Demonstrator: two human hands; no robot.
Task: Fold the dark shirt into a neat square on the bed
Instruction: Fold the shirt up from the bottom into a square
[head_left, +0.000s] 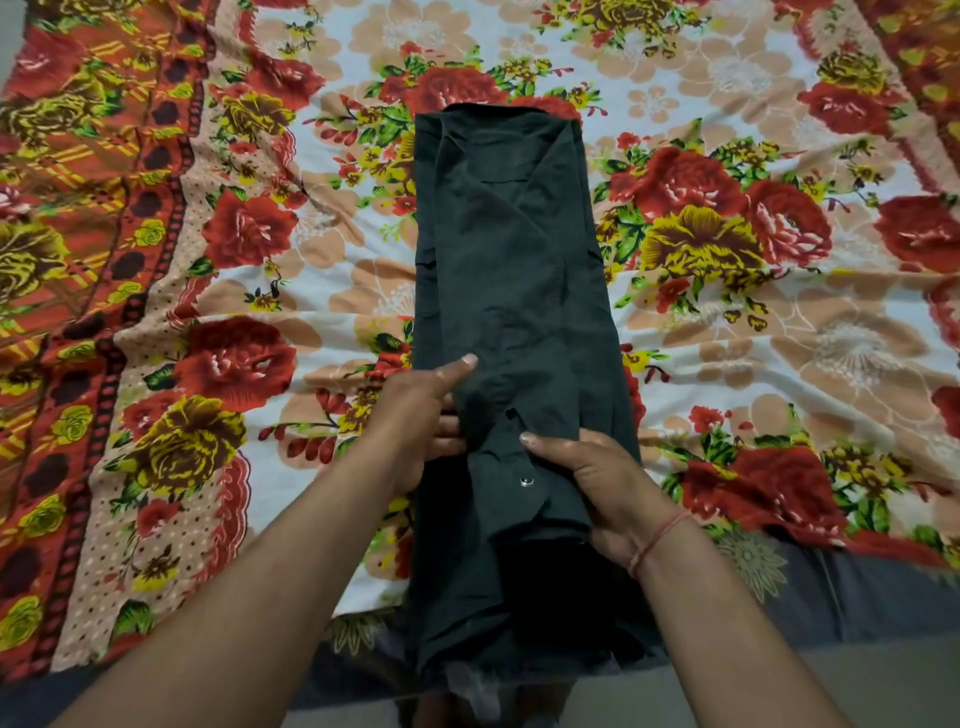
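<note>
The dark shirt lies on the bed as a long narrow strip, its sides folded in, running from the bed's middle down over the near edge. My left hand grips the strip's left edge, thumb on top and fingers tucked under the cloth. My right hand holds the right side a little lower, thumb pressed on top near a small metal snap button. The part between my hands is bunched and slightly lifted. The strip's near end hangs past the bed edge.
A floral bedsheet with red roses covers the bed, with a striped orange border on the left. The bed's near edge and a grey mattress side run along the bottom right.
</note>
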